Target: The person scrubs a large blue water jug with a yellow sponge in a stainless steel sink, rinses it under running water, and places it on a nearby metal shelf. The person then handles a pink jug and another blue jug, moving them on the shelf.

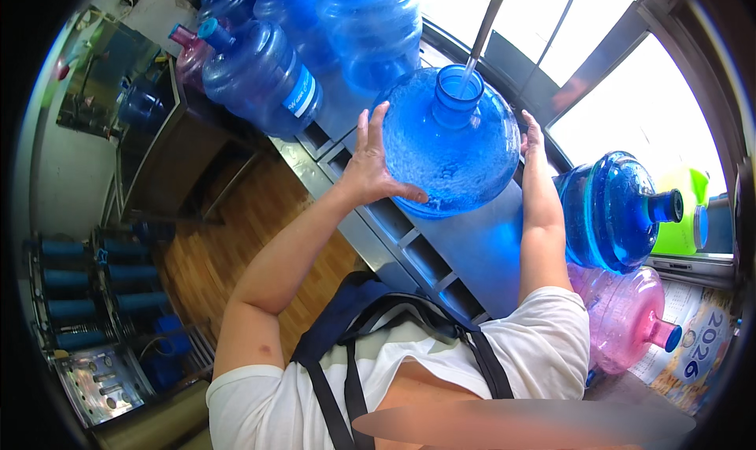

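Observation:
A clear blue water jug (407,149) stands upright under a metal filling pipe (490,19). The stream from the pipe runs into the open neck (459,93), and water churns with bubbles inside. Spread around the jug's near left side is my left hand (378,166), thumb low on the shoulder and fingers up. My right hand (533,132) is at the opposite side, partly hidden behind the jug, and the two hands hold it between them. The jug rests on a metal counter (472,255) with a slotted channel.
Several blue jugs (254,78) crowd the counter's far left. To the right lie a capped blue jug (614,214) and a pink jug (626,320), near a yellow-green container (679,214). A rack (94,290) with blue cylinders stands at left, above the wood-look floor (236,237).

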### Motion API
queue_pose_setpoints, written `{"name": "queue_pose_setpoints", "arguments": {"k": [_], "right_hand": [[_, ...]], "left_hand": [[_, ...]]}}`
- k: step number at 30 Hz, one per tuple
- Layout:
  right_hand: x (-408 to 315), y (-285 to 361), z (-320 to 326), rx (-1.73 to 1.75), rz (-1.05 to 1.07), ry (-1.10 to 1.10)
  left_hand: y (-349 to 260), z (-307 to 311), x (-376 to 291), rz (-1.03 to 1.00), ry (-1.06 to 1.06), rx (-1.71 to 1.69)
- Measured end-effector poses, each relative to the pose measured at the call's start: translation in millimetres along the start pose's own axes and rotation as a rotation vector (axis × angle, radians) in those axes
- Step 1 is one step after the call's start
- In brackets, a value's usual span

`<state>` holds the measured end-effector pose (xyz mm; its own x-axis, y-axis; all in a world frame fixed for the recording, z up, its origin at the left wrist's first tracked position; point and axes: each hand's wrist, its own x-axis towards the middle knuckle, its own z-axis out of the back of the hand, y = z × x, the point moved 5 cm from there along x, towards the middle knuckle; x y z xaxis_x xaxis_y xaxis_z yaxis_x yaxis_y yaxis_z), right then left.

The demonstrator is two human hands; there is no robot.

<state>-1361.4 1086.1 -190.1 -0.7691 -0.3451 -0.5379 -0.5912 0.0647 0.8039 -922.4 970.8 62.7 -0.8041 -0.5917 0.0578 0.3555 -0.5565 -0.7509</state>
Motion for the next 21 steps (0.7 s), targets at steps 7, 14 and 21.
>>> {"name": "queue_pose_setpoints", "arguments": {"k": [7, 14, 21], "right_hand": [[14.6, -4.7, 2.6, 0.007, -0.018, 0.045], [8.5, 1.1, 4.7, -0.031, 0.019, 0.030], [-1.4, 6.8, -0.7, 0.041, 0.002, 0.021]], "left_hand": [[0.5, -0.1, 0.4, -0.015, -0.015, 0.016], [2.8, -1.2, -0.1, -0.024, -0.013, 0.027], [4.8, -2.1, 0.6, -0.031, -0.002, 0.046]]}}
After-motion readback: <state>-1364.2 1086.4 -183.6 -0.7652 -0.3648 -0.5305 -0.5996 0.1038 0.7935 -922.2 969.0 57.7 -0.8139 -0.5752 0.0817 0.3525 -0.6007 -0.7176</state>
